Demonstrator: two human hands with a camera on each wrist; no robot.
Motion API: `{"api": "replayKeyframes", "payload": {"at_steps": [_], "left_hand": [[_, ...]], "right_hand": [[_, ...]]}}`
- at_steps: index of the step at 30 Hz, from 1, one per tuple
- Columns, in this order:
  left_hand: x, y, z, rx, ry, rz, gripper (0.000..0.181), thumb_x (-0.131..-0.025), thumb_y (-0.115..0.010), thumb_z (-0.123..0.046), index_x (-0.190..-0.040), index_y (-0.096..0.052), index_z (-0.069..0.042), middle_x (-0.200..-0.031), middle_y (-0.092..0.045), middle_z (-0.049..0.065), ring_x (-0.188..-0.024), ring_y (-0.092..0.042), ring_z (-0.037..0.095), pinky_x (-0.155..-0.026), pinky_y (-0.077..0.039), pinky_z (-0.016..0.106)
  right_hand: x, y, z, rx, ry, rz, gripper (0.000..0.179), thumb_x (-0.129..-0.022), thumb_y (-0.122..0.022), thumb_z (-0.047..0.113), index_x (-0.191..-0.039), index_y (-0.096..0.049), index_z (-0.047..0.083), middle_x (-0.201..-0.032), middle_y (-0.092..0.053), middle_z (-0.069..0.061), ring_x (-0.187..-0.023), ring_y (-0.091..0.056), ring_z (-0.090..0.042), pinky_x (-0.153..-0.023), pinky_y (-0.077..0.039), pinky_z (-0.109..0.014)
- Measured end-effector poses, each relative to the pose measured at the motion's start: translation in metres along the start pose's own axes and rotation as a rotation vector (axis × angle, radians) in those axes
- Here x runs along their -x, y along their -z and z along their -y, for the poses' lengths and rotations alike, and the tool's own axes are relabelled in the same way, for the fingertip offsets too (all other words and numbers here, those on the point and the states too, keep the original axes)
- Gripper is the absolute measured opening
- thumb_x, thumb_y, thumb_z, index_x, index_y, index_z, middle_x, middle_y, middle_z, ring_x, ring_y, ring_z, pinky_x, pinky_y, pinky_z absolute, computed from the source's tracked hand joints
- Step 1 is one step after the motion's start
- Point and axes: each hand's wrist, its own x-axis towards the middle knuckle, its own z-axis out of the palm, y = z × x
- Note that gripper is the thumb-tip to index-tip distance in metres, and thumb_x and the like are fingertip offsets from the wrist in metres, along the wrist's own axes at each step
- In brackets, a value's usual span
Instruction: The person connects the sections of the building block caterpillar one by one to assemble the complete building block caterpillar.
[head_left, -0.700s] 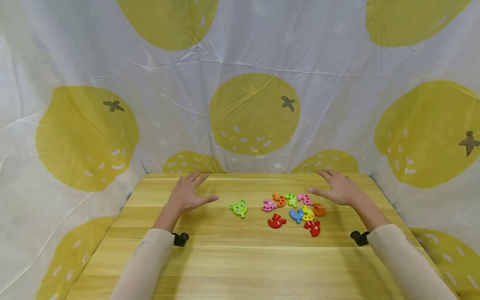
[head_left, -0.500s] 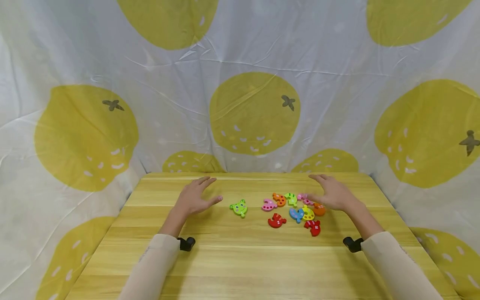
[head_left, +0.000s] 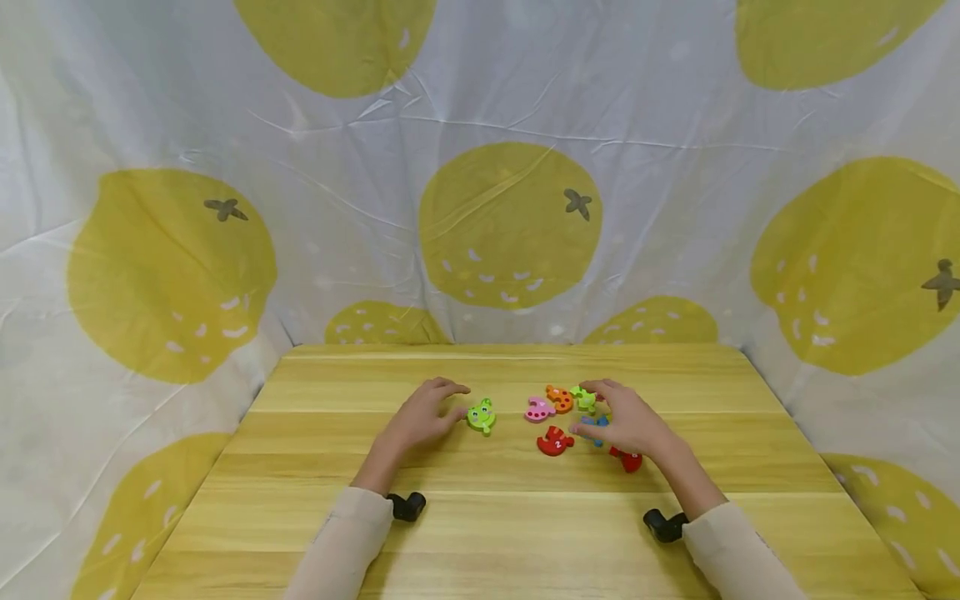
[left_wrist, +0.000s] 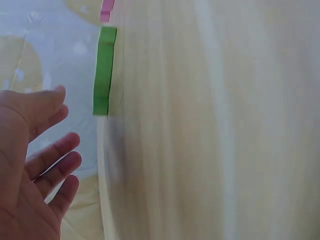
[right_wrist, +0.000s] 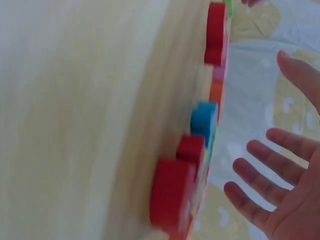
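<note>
My left hand [head_left: 422,415] hovers just left of a green puzzle piece with a smiling face [head_left: 481,416], thumb and fingers apart and holding nothing. The left wrist view shows that green piece [left_wrist: 104,71] edge-on beyond the thumb. Over the right part of the pieces is my right hand [head_left: 632,422], fingers spread, nothing gripped. It hides several pieces. Visible near it are a blue piece [head_left: 597,430], a red piece [head_left: 627,459], a green striped piece [head_left: 584,398], an orange piece [head_left: 559,398], a pink piece [head_left: 538,409] and a red piece numbered 2 [head_left: 555,442].
The pieces lie flat on a light wooden table [head_left: 480,533]. A white curtain with yellow lemon-like prints [head_left: 510,225] surrounds the back and sides. Black wrist cameras, such as the left one [head_left: 408,507], stick out from both sleeves.
Both hands have moved inward and lower. The left has come up to the green face piece; the right now covers part of the piece cluster. The pieces appear to stay in place.
</note>
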Motion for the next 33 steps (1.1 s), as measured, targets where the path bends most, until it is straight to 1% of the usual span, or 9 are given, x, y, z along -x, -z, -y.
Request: {"api": "replayKeyframes", "payload": {"at_steps": [2, 5, 8, 12, 15, 17, 25, 28, 33], "left_hand": [[0.001, -0.004, -0.004, 0.033, -0.012, 0.009, 0.037, -0.103, -0.064, -0.026, -0.138, -0.066, -0.014, -0.141, -0.06, 0.013, -0.134, -0.053, 0.036, -0.114, -0.042, 0.056], [0.002, -0.011, -0.009, 0.071, -0.015, 0.031, 0.036, -0.105, -0.06, -0.024, -0.14, -0.065, -0.015, -0.144, -0.059, 0.012, -0.137, -0.051, 0.036, -0.116, -0.039, 0.057], [0.002, -0.017, -0.014, 0.095, -0.025, 0.046, 0.036, -0.106, -0.058, -0.023, -0.141, -0.065, -0.016, -0.146, -0.058, 0.013, -0.138, -0.05, 0.037, -0.118, -0.037, 0.058], [0.002, -0.025, -0.017, 0.088, -0.05, 0.037, 0.034, -0.106, -0.059, -0.021, -0.138, -0.067, -0.016, -0.144, -0.06, 0.014, -0.135, -0.052, 0.038, -0.115, -0.039, 0.058], [0.002, -0.03, -0.017, 0.079, -0.052, 0.022, 0.031, -0.104, -0.061, -0.02, -0.133, -0.071, -0.017, -0.141, -0.064, 0.011, -0.132, -0.054, 0.036, -0.113, -0.041, 0.056], [0.003, -0.032, -0.015, 0.083, -0.048, 0.019, 0.029, -0.104, -0.062, -0.021, -0.131, -0.072, -0.018, -0.14, -0.065, 0.01, -0.132, -0.055, 0.035, -0.113, -0.041, 0.056], [0.007, -0.036, -0.011, 0.145, 0.001, 0.006, 0.028, -0.103, -0.064, -0.023, -0.129, -0.073, -0.02, -0.141, -0.063, 0.011, -0.135, -0.055, 0.037, -0.116, -0.039, 0.059], [0.007, -0.037, -0.01, 0.163, 0.001, -0.003, 0.027, -0.103, -0.063, -0.022, -0.129, -0.074, -0.02, -0.14, -0.064, 0.01, -0.135, -0.056, 0.035, -0.115, -0.04, 0.059], [0.006, -0.037, -0.009, 0.194, -0.01, -0.021, 0.026, -0.102, -0.065, -0.021, -0.127, -0.075, -0.019, -0.138, -0.065, 0.011, -0.131, -0.058, 0.035, -0.109, -0.046, 0.057]], "right_hand": [[0.0, -0.008, 0.004, -0.015, -0.002, -0.001, 0.084, -0.085, -0.079, 0.056, -0.148, -0.053, 0.007, -0.146, -0.057, -0.016, -0.128, -0.058, -0.041, -0.1, -0.052, -0.06], [0.001, -0.018, 0.01, -0.03, -0.009, -0.002, 0.085, -0.082, -0.082, 0.056, -0.145, -0.056, 0.006, -0.139, -0.062, -0.015, -0.124, -0.06, -0.037, -0.1, -0.053, -0.058], [0.0, -0.026, 0.014, -0.04, 0.007, 0.008, 0.083, -0.081, -0.082, 0.057, -0.142, -0.059, 0.006, -0.131, -0.066, -0.011, -0.116, -0.062, -0.031, -0.096, -0.055, -0.051], [-0.001, -0.036, 0.019, -0.07, 0.022, 0.026, 0.075, -0.08, -0.085, 0.053, -0.136, -0.063, 0.009, -0.126, -0.067, -0.003, -0.106, -0.061, -0.019, -0.091, -0.054, -0.041], [-0.001, -0.041, 0.023, -0.092, 0.018, 0.036, 0.07, -0.079, -0.088, 0.046, -0.133, -0.065, 0.01, -0.121, -0.068, -0.001, -0.101, -0.06, -0.016, -0.089, -0.055, -0.039], [-0.001, -0.043, 0.025, -0.091, 0.014, 0.043, 0.067, -0.078, -0.089, 0.042, -0.132, -0.066, 0.01, -0.119, -0.069, 0.0, -0.099, -0.06, -0.014, -0.088, -0.055, -0.037], [0.001, -0.049, 0.028, -0.091, 0.053, 0.057, 0.054, -0.081, -0.089, 0.025, -0.127, -0.069, 0.007, -0.109, -0.071, 0.0, -0.097, -0.066, -0.015, -0.086, -0.058, -0.036], [0.0, -0.052, 0.029, -0.086, 0.056, 0.045, 0.049, -0.082, -0.088, 0.024, -0.125, -0.07, 0.007, -0.106, -0.071, 0.001, -0.095, -0.065, -0.013, -0.084, -0.058, -0.034], [-0.002, -0.06, 0.03, -0.103, 0.047, -0.009, 0.044, -0.082, -0.088, 0.025, -0.12, -0.073, 0.01, -0.102, -0.07, 0.003, -0.09, -0.061, -0.011, -0.08, -0.055, -0.03]]}}
